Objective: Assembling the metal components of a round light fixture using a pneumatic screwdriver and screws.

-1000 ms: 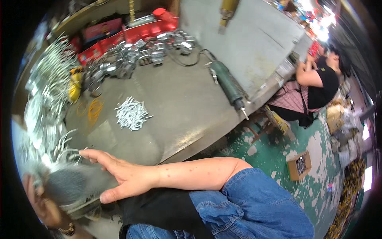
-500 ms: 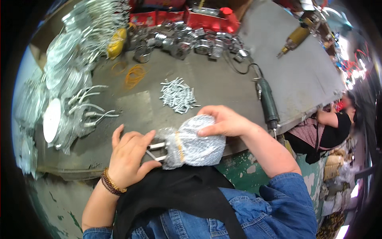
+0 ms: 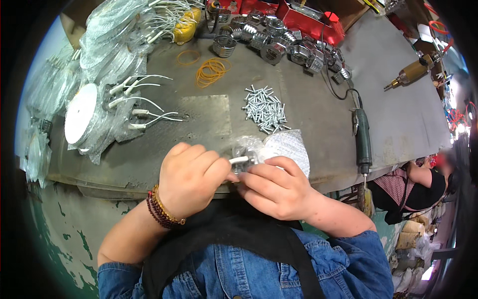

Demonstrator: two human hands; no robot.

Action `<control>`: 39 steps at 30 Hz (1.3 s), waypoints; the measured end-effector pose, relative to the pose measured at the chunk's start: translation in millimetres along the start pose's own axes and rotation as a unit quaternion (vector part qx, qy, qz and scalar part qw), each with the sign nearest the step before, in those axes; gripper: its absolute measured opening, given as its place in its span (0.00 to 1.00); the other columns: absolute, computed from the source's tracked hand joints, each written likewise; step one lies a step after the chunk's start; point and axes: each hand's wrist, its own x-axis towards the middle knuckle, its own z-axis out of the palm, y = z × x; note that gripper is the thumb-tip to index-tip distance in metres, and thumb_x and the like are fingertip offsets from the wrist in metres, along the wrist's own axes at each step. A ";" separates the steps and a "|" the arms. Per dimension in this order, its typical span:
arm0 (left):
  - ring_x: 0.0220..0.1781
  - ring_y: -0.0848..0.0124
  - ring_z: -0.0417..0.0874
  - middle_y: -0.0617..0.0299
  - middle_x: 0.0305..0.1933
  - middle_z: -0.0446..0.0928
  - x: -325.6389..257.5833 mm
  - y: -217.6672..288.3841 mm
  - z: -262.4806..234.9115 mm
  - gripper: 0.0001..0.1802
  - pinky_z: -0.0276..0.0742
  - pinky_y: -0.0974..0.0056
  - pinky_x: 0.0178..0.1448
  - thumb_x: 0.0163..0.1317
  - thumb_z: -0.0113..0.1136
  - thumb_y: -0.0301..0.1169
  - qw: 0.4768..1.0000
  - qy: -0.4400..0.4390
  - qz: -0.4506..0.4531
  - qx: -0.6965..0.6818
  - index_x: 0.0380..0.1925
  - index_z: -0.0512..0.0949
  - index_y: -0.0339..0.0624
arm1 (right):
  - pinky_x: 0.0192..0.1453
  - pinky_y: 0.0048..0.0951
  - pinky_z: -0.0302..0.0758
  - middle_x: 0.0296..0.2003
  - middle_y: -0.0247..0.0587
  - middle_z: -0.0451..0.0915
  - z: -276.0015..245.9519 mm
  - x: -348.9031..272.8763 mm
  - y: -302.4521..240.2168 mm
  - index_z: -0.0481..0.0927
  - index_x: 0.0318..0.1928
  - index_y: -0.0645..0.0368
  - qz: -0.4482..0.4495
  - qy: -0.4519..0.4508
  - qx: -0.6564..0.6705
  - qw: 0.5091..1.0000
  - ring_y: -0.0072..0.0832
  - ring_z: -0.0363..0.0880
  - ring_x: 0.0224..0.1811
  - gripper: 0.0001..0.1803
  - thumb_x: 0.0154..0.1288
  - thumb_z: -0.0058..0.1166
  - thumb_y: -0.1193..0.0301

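A silvery bubble-wrapped part [image 3: 289, 147] lies at the table's near edge, its clear wrap gathered at a neck from which a white sleeved lead [image 3: 239, 160] sticks out. My right hand [image 3: 279, 188] is closed at this neck, its fingers bent over the near side of the wrap. Beside it my left hand [image 3: 191, 177] is closed with curled fingers, its thumb and fingertips close to the lead. What the left fingers pinch is hidden. Just beyond the part sits a heap of small silver screws [image 3: 265, 108].
Similar wrapped parts with white leads [image 3: 102, 117] are piled on the left. Orange rubber bands [image 3: 212, 71] lie farther back. Shiny metal threaded collars [image 3: 274, 51] stand before red boxes [image 3: 311, 22]. A dark corded screwdriver [image 3: 362, 137] rests at right, near another person [image 3: 411, 187].
My right hand has shifted from the part's wide body to its neck. My left hand has gone from spread fingers to closed at the leads. The view has turned, shifting the table rightward and up.
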 end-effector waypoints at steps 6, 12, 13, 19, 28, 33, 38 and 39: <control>0.35 0.59 0.80 0.62 0.34 0.81 24.7 1.4 0.1 0.11 0.73 0.57 0.43 0.50 0.71 0.33 0.992 0.090 0.026 -0.088 0.25 0.76 0.44 | 0.60 0.37 0.72 0.45 0.26 0.84 -14.3 -23.1 -9.0 0.85 0.31 0.48 -0.033 0.051 -0.046 0.997 0.26 0.82 0.50 0.06 0.51 0.63 0.71; 0.43 0.56 0.85 0.57 0.45 0.87 25.9 8.2 6.2 0.08 0.75 0.54 0.50 0.57 0.66 0.26 0.974 0.065 0.019 -0.214 0.29 0.74 0.43 | 0.59 0.37 0.68 0.36 0.21 0.80 -31.3 -47.4 -11.4 0.81 0.31 0.44 0.024 0.087 -0.115 0.989 0.21 0.76 0.38 0.08 0.54 0.68 0.63; 0.45 0.55 0.85 0.56 0.46 0.87 23.3 8.7 6.9 0.07 0.76 0.54 0.52 0.59 0.64 0.25 0.967 0.041 -0.021 -0.251 0.30 0.74 0.43 | 0.58 0.38 0.68 0.35 0.21 0.80 -34.3 -51.5 -11.9 0.81 0.31 0.45 0.051 0.085 -0.122 0.988 0.22 0.75 0.36 0.09 0.55 0.69 0.61; 0.47 0.57 0.87 0.59 0.41 0.86 27.8 19.6 8.0 0.11 0.76 0.57 0.50 0.51 0.62 0.16 0.962 0.045 -0.053 -0.265 0.33 0.78 0.42 | 0.50 0.35 0.69 0.22 0.24 0.72 -40.8 -34.2 -17.2 0.81 0.34 0.49 0.160 0.084 -0.055 0.982 0.25 0.71 0.28 0.15 0.54 0.72 0.57; 0.61 0.52 0.83 0.48 0.45 0.82 17.6 26.0 6.3 0.06 0.77 0.58 0.60 0.71 0.56 0.22 0.916 -0.025 -0.106 -0.386 0.32 0.74 0.37 | 0.46 0.34 0.69 0.23 0.30 0.76 -45.1 -35.8 -7.8 0.78 0.30 0.52 0.301 0.067 0.174 0.935 0.31 0.74 0.29 0.12 0.51 0.72 0.71; 0.67 0.51 0.79 0.49 0.44 0.82 12.5 18.9 3.1 0.09 0.75 0.59 0.62 0.73 0.56 0.26 0.910 -0.062 -0.096 -0.398 0.31 0.74 0.37 | 0.50 0.36 0.70 0.36 0.39 0.81 -40.7 -48.8 -4.3 0.79 0.33 0.58 0.411 0.094 0.138 0.896 0.36 0.78 0.39 0.07 0.53 0.63 0.79; 0.61 0.60 0.82 0.53 0.44 0.83 0.9 5.7 15.9 0.10 0.75 0.57 0.64 0.76 0.56 0.30 0.841 -0.123 -0.160 -0.501 0.36 0.77 0.36 | 0.60 0.41 0.71 0.50 0.43 0.82 -26.2 -45.5 -1.8 0.83 0.43 0.57 0.359 0.135 0.109 0.917 0.43 0.77 0.55 0.15 0.52 0.61 0.79; 0.61 0.60 0.82 0.53 0.44 0.83 -1.7 4.2 16.2 0.10 0.75 0.57 0.64 0.76 0.56 0.30 0.842 -0.122 -0.156 -0.502 0.36 0.77 0.36 | 0.60 0.41 0.71 0.50 0.41 0.82 -26.9 -45.7 0.2 0.84 0.44 0.56 0.310 0.072 0.070 0.946 0.43 0.77 0.55 0.16 0.52 0.60 0.79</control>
